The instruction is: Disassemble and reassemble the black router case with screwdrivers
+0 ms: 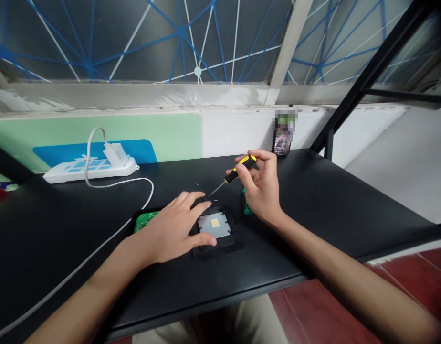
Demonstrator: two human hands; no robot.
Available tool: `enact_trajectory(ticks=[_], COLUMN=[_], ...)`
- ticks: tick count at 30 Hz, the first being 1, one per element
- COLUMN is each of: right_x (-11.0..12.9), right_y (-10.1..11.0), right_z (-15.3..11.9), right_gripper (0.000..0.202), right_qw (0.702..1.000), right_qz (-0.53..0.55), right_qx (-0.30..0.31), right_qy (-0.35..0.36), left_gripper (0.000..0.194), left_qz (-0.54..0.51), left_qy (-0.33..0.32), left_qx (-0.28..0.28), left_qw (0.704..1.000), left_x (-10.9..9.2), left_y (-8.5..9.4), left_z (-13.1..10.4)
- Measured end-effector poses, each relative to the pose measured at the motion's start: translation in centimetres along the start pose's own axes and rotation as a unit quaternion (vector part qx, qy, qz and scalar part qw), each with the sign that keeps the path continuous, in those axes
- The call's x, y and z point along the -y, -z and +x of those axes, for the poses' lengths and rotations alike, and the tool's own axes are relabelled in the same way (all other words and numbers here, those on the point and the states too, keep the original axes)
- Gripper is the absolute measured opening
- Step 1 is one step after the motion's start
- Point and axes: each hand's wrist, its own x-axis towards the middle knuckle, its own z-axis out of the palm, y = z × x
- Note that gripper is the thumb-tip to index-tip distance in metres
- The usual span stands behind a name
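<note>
My right hand (261, 186) grips a black and yellow screwdriver (245, 166) by its handle, the thin shaft slanting down to the left. Its tip is close to the fingertips of my left hand (173, 227). That hand has its fingers spread over a black device part with a silver metal plate (214, 224) and a small pale yellow pad in the middle. Partly under my left wrist lies a green circuit board (145, 220) in a dark casing. A green object (246, 204) shows partly behind my right hand. Small bits, perhaps screws, lie near the screwdriver tip.
A white power strip (91, 168) with a plugged-in white charger (115, 155) stands at the back left. Its white cable (99, 260) runs across the black table (335, 205) toward the front left. A phone (282, 141) leans against the wall at the back right.
</note>
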Motion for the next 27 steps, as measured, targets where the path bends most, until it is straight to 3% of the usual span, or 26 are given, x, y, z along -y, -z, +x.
enact_trajectory(ticks=[16, 27], right_x=[0.0, 1.0], right_y=[0.1, 0.4], right_z=[-0.1, 0.5], right_gripper=[0.031, 0.028], right_qw=[1.0, 0.998], right_qz=[-0.001, 0.021], right_qx=[0.003, -0.052], right_qy=[0.003, 0.041], left_gripper=[0.068, 0.067], left_qz=[0.007, 0.017], left_qy=[-0.003, 0.008], left_qx=[0.02, 0.048], left_qw=[1.0, 0.999], left_x=[0.3, 0.6], left_y=[0.1, -0.1], left_z=[0.1, 0.0])
